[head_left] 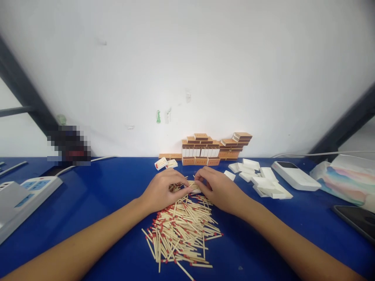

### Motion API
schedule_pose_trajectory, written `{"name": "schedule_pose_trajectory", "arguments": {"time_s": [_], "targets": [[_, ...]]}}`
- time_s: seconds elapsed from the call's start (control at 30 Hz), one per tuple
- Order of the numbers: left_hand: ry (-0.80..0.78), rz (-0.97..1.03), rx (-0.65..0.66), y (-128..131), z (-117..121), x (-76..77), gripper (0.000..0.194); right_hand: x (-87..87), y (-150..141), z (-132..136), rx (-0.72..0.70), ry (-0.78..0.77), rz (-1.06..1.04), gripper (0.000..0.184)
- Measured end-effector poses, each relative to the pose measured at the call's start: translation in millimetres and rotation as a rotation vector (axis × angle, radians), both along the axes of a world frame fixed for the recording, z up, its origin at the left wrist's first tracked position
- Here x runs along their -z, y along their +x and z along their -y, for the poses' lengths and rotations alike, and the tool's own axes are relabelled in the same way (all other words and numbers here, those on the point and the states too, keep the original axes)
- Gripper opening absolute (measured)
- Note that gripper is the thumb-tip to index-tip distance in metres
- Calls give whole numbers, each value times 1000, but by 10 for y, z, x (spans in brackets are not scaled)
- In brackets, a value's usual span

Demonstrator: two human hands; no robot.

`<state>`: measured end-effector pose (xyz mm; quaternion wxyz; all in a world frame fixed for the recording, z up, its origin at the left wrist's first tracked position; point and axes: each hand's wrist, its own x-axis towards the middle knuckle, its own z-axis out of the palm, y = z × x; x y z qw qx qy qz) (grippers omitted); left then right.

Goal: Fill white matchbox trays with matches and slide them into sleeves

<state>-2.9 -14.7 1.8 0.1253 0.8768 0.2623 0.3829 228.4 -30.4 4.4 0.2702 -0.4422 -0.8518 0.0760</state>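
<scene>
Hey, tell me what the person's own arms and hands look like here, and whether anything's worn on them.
The left hand and right hand are bare, without gloves. The left forearm and right forearm show no sleeves, watch or bracelet. No rings can be made out, though parts of both hands are hidden.

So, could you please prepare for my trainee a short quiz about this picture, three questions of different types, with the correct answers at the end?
1. Fill the gap: the loose matches with ____ heads lie on the blue table.
2. True or false: a pile of white trays lies to the right of the right hand.
3. Which of these stands close to the white wall? a) the black phone b) the stacked matchboxes c) the loose matches

Key: 1. red; 2. true; 3. b
</scene>
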Motion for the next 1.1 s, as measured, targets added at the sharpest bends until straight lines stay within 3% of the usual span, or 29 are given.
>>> {"name": "schedule_pose_trajectory", "arguments": {"time_s": [0.2,0.37,0.57,0.73,0.9,1.0,1.1], "targets": [[69,44,12,0,-44,46,12,-129,89,-23,-29,77,43,10],[153,144,-29,0,-66,41,10,-253,247,-101,58,177,96,14],[284,182,-166,-19,-95,1,8,-177,260,-123,52,170,171,16],[283,161,-162,-27,-110,-4,10,-181,246,-96,70,244,163,18],[254,168,-180,-25,-86,-4,16,-311,359,-126,208,322,192,22],[282,177,-161,-25,-67,-16,18,-381,459,-157,254,262,254,23],[316,188,-140,-21,-51,-34,19,-448,569,-182,292,94,369,26]]}}
